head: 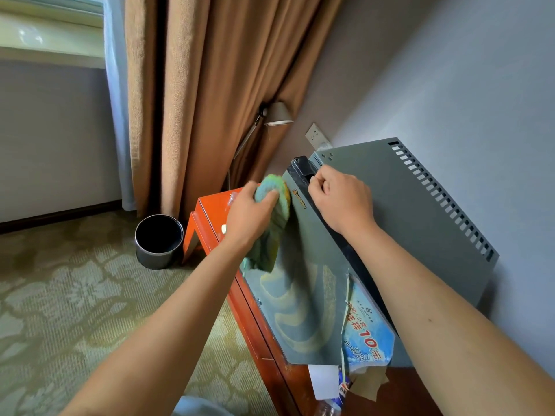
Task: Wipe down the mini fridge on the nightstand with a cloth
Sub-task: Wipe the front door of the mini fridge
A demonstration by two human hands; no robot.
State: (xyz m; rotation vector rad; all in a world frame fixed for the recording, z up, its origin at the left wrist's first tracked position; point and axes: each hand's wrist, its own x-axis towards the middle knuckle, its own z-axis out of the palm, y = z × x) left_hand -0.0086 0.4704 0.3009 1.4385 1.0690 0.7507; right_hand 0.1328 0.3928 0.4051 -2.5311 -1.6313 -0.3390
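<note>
Head view: left hand (250,216) grasps cloth (274,217) vs. fridge (303,283) door, frame centre, on nightstand (210,217); right hand (339,199) clenched on top edge, probably to steady it.

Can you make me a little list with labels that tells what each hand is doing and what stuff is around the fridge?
left hand: left hand grips the cloth and presses it on the fridge door
right hand: right hand curls over the door's top edge
fridge: grey mini fridge on the orange nightstand
door: torn blue sticker near the bottom corner
floor: black bin on patterned carpet
behind: brown curtain, lamp, wall socket
</note>
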